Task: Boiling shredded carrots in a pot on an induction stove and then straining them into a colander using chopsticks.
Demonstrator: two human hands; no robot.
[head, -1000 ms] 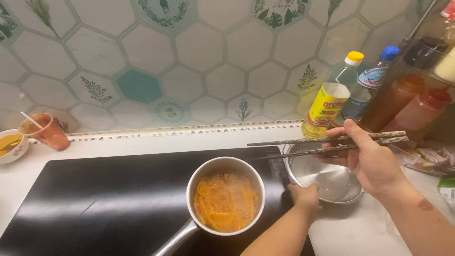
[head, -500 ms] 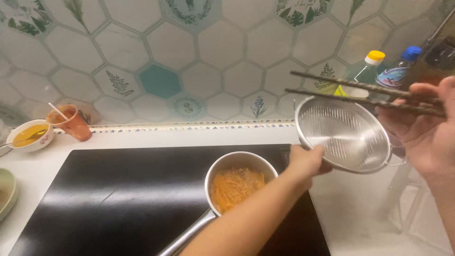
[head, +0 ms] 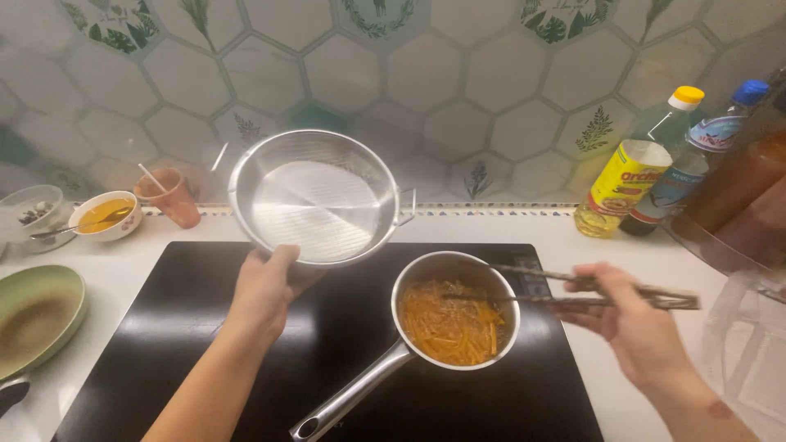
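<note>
Strainer [head: 315, 200] now left of saucepan [head: 453, 315]

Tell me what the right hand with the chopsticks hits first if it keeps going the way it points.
The right hand points its chopsticks leftward into the saucepan; their tips would probably meet the orange noodles first, though depth is hard to judge.

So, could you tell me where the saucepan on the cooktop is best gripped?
Probably by its long handle, which juts toward the near-left over the black cooktop, coming from the near side. The saucepan holds orange noodles, and chopsticks in the right hand cross its rim.
</note>
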